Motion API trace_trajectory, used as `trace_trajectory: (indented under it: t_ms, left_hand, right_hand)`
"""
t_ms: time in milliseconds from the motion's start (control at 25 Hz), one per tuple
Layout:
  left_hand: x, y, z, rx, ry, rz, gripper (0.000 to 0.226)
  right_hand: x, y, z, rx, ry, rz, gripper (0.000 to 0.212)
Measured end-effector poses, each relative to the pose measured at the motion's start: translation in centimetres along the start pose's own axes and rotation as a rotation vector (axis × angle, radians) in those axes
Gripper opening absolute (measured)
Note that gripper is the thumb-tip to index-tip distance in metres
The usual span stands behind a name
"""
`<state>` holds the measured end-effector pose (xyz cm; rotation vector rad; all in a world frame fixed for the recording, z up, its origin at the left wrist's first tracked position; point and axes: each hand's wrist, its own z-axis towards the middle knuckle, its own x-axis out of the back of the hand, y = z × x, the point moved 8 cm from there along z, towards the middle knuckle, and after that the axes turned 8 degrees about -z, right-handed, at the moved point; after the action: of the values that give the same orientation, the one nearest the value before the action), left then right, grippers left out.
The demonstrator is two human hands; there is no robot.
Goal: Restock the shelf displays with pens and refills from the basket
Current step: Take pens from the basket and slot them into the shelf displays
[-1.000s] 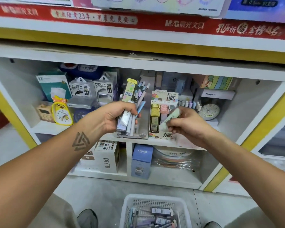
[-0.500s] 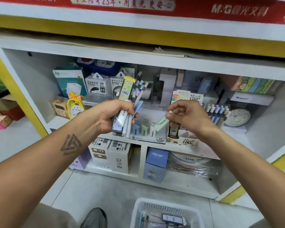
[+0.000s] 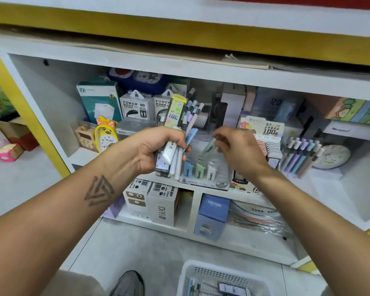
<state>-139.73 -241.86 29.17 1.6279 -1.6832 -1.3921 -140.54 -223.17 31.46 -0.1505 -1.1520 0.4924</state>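
My left hand [image 3: 156, 149] grips a bundle of pens and refill packs [image 3: 177, 133], with a yellow-topped refill pack sticking up highest. My right hand [image 3: 239, 150] pinches a pale green refill case [image 3: 208, 147] and holds it tilted just above the clear 2B display tray [image 3: 207, 180], which has blue, green and white cases standing in it. The white basket [image 3: 201, 274] stands on the floor below, with pens and packs inside.
A 0.7 HB lead display [image 3: 267, 142] and a rack of pastel pens [image 3: 301, 154] stand right of the tray. Power bank boxes [image 3: 135, 105] and a yellow duck clock [image 3: 106, 135] sit left. Boxes fill the lower shelf. My shoe [image 3: 128, 284] is beside the basket.
My right hand has carried the green case from in front of the 0.7 display leftward and down over the 2B tray. The view has moved closer. The left hand's bundle is unchanged.
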Motion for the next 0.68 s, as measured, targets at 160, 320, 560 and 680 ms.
trace_trajectory:
  t_ms: [160, 320, 560, 680]
  left_hand:
    - [0.8, 0.2, 0.1, -0.007, 0.019, 0.002, 0.026]
    - [1.2, 0.3, -0.1, -0.009, 0.037, 0.024, 0.022]
    - [0.9, 0.0, -0.4, 0.002, 0.026, 0.018, 0.022]
    - [-0.3, -0.4, -0.2, 0.012, -0.025, 0.037, 0.025]
  right_hand:
    - [-2.2, -0.2, 0.0, 0.047, -0.052, -0.028, 0.015]
    - [-3.1, -0.4, 0.6, 0.074, -0.079, -0.071, 0.010]
    - [-4.5, -1.5, 0.7, 0.156, -0.191, -0.252, 0.029]
    - [-2.2, -0.4, 0.6, -0.031, -0.108, 0.025, 0.025]
